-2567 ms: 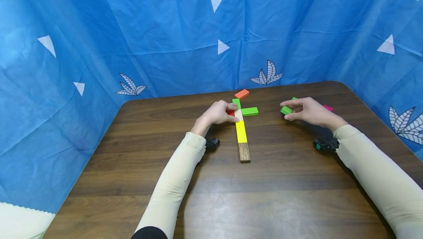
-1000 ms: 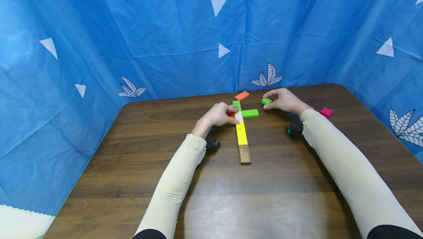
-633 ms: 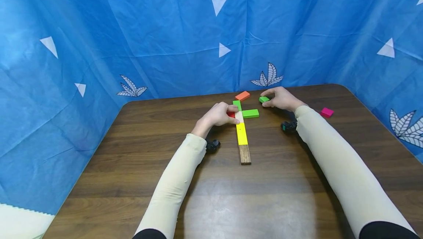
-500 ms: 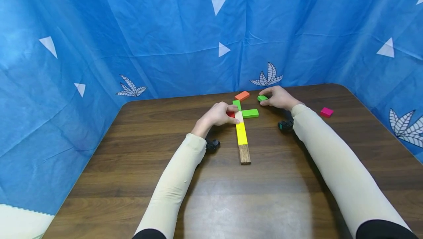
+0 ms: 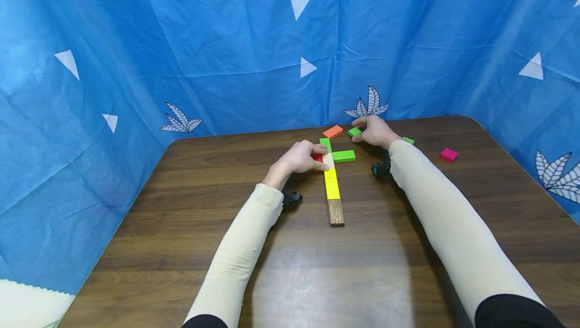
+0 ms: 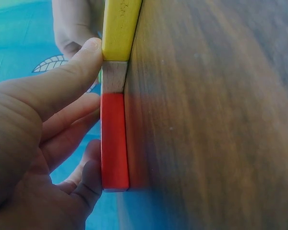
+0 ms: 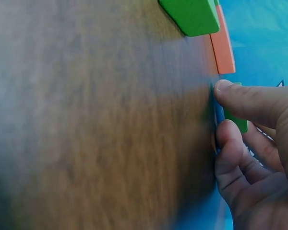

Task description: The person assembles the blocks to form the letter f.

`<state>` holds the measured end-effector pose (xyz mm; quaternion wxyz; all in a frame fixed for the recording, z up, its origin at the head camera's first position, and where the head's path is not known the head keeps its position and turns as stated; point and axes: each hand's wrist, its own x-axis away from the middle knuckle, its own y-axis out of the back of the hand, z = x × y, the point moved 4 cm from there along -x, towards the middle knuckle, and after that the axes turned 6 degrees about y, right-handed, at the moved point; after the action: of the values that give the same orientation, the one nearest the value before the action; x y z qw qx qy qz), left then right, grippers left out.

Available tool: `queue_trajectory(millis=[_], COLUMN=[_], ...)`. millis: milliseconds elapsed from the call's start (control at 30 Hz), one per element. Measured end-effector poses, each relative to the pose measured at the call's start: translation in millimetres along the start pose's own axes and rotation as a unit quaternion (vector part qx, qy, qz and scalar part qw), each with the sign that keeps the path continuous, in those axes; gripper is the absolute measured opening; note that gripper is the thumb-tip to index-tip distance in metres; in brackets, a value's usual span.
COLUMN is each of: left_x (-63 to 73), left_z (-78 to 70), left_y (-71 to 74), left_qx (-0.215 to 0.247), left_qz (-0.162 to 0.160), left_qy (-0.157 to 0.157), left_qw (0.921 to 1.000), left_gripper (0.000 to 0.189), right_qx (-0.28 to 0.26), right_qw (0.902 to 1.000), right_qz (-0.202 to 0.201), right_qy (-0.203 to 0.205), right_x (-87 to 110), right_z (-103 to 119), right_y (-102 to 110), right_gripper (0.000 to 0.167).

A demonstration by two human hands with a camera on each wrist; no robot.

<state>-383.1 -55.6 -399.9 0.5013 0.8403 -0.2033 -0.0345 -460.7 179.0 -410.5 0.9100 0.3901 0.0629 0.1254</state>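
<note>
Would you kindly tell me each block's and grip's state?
Left grip: touching blocks.
Right grip: pinching.
Held green wooden block: pinched.
Upper green wooden block: partly covered.
Crosswise green wooden block: flat.
Sleeve-side green wooden block: partly hidden.
Orange wooden block: flat, angled.
Magenta wooden block: lying apart.
Red wooden block: partly covered.
Pale wooden block: partly covered.
Yellow wooden strip: flat.
Brown wooden block: flat.

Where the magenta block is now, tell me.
In the head view, the magenta block lies on the right side of the table, right of the green block partly behind the right sleeve.
</note>
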Motion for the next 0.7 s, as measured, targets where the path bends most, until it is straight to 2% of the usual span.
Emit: queue_trajectory(millis=[467,700], left_x=[0.1,0.1], left_z=[0.8,-0.1], left_y=[2.2,0.7], left_qx=[-0.008,-0.005], left_qz=[-0.001,0.003], left_qy=[-0.007,-0.009], left_qw=[0.9999,0.9999], left_gripper=[0.062,0.062], right_qx=[-0.027,-0.023], right_qw=[0.9994,0.9991], right_qz=[0.018,0.033], right_qy=[-0.012,-0.012], right_x=[-14.9,-14.0], right_z=[-0.9,1.1], right_y=[-2.9,-2.6], right_gripper=[0.051,0.053])
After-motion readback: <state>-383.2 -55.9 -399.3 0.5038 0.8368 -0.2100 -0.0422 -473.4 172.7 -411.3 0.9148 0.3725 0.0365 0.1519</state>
